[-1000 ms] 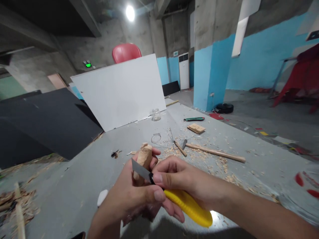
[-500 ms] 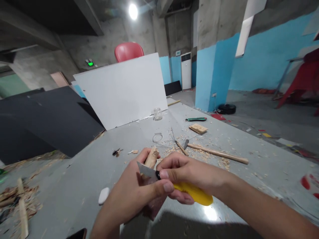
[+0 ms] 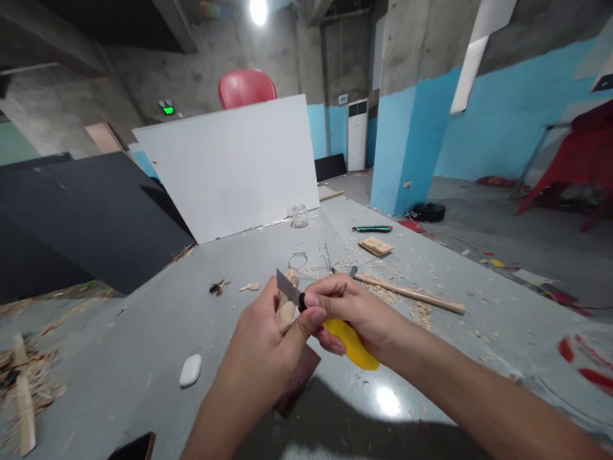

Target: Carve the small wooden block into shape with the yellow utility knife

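My right hand (image 3: pixel 347 313) is wrapped round the yellow handle of a utility knife (image 3: pixel 357 345). The knife's grey blade points up and to the left, across a pale piece of wood (image 3: pixel 286 315). My left hand (image 3: pixel 268 345) is closed round that wood, and its thumb presses near the black collar at the base of the blade. Much of the wood is hidden behind the blade and my fingers. Below my hands a dark reddish-brown flat piece (image 3: pixel 304 377) shows in part; I cannot tell whether it is held or lies on the table.
On the grey table (image 3: pixel 158 319) lie a hammer (image 3: pixel 412 292), a green-black cutter (image 3: pixel 372 229), a small wooden block (image 3: pixel 376 246), a wire ring (image 3: pixel 297 260) and scattered shavings. A glass jar (image 3: pixel 300 216) stands by the white board (image 3: pixel 234 166). A white case (image 3: pixel 190 370) is at left.
The blade and both hands sit slightly higher, and the blade has shifted up along the wood, now tilted more steeply. The whole view has moved a little. Both grips stay closed.
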A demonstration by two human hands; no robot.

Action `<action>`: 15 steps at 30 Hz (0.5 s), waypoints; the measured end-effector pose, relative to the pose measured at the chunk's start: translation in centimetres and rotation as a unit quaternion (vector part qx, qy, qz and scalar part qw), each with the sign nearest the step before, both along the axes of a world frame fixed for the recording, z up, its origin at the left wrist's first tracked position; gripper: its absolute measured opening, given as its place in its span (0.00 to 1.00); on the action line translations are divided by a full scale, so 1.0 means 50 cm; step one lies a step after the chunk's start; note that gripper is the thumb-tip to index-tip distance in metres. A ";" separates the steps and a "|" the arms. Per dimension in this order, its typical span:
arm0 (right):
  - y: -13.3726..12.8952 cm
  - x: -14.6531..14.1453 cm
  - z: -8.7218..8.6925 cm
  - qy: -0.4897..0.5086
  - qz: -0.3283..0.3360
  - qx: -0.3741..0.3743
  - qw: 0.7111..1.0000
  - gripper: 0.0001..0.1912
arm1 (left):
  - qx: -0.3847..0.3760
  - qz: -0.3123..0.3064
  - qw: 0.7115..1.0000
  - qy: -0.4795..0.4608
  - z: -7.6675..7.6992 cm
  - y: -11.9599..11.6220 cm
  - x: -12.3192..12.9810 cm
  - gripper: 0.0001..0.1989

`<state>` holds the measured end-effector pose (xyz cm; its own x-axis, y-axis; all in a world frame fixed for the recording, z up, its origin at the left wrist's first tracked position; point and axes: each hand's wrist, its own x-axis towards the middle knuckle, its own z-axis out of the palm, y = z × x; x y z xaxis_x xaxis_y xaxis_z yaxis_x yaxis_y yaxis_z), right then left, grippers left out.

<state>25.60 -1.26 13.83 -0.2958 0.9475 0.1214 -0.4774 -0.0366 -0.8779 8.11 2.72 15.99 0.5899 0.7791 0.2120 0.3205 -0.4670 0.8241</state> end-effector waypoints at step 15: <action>0.014 0.015 0.011 0.005 0.072 0.000 0.997 0.17 | -0.117 -0.066 0.988 -0.079 -0.018 0.048 -0.021 0.28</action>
